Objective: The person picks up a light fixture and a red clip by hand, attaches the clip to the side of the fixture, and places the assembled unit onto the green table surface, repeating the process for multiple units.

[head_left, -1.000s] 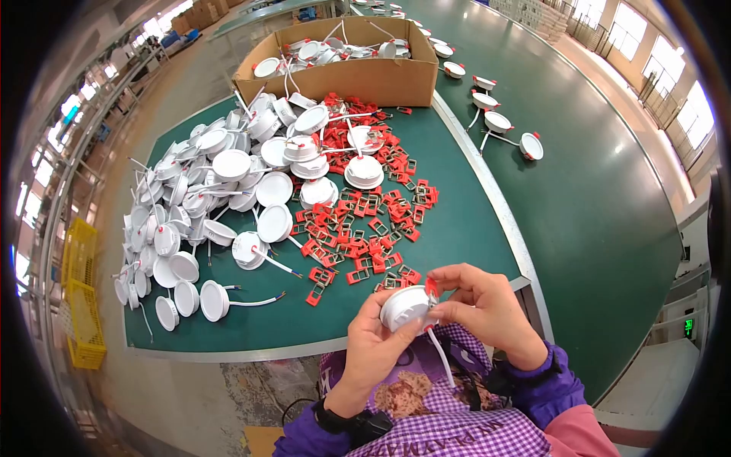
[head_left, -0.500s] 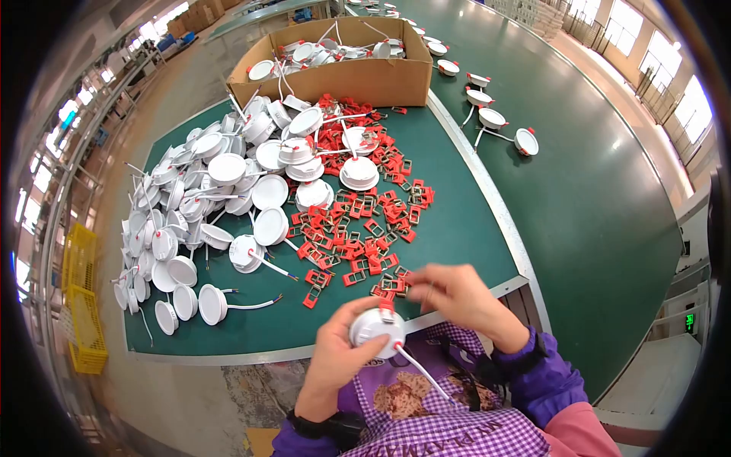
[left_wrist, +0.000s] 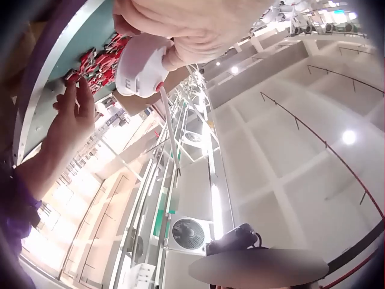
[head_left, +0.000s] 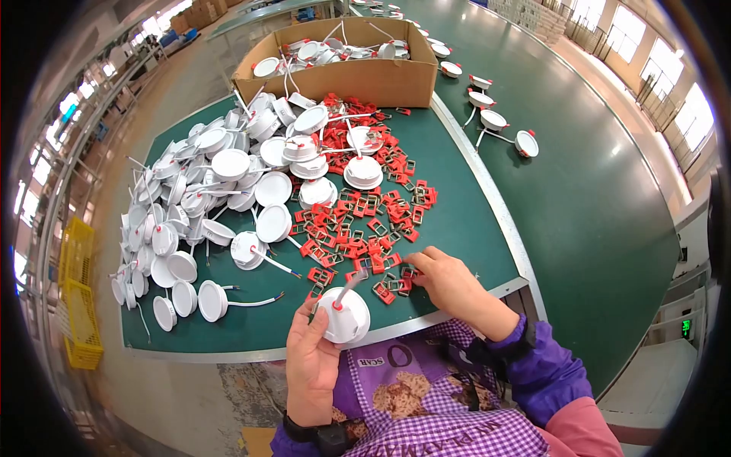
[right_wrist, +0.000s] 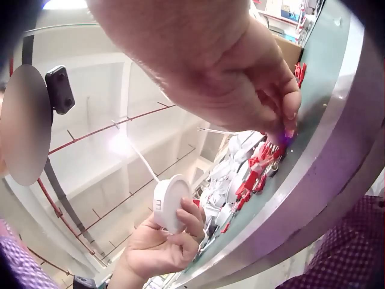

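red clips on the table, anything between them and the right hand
Nothing visible stands between: the right hand has its fingertips right at the nearest red clips. The white lamp in the left hand is off to the left.

Bright windows (head_left: 662, 68) line the upper right of the head view, a pale floor (head_left: 183, 99) runs along the left, and a green-topped table (head_left: 457, 221) fills the middle.

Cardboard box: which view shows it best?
Head: the box shows its near wall and white fixtures inside. Left wrist: only part, behind the held fixture. Right wrist: small corner past the right hand.
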{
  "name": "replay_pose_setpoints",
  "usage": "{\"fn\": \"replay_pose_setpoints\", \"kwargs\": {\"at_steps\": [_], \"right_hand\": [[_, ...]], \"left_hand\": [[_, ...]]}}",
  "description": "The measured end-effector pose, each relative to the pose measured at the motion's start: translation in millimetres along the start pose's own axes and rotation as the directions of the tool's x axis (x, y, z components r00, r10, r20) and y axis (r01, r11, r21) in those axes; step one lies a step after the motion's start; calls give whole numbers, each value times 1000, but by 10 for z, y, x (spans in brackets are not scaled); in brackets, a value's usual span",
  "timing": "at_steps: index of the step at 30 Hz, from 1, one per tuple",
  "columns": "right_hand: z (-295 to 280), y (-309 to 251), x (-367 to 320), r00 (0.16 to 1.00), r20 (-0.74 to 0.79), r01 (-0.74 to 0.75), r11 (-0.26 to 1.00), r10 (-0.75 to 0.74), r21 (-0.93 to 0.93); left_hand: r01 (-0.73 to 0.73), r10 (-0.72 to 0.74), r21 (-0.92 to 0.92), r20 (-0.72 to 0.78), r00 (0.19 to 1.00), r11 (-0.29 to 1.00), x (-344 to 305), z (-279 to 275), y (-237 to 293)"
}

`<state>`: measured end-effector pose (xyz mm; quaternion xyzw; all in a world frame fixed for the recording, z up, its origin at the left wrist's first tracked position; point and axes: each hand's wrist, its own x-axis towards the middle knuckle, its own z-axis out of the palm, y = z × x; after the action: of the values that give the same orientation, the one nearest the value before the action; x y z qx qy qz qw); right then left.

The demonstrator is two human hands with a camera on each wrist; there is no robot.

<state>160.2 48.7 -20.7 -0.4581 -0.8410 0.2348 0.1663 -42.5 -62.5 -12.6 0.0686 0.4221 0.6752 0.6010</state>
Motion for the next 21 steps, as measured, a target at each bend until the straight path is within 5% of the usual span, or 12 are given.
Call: {"fn": "replay_pose_setpoints", "kwargs": {"at_steps": [6, 10, 15, 17, 21], "right_hand": [[-116, -54, -17, 995, 93, -33, 999, 35, -31], [-168, -37, -30, 999, -42, -27, 998, 29, 56], [-178, -228, -94, 962, -247, 1, 907, 114, 422], [-145, -364, -138, 889, -457, 186, 876, 44, 446], [-43, -487, -266, 929, -338, 74, 817, 152, 572]], "left_hand": [[173, -145, -154, 174, 974, 973, 6, -2, -79], [222, -202, -119, 156, 967, 968, 16, -2, -190], [112, -109, -17, 135, 985, 994, 29, 145, -286], [68, -72, 38, 132, 989, 997, 10, 248, -295], [-75, 60, 127, 123, 991, 989, 47, 300, -391]]}}
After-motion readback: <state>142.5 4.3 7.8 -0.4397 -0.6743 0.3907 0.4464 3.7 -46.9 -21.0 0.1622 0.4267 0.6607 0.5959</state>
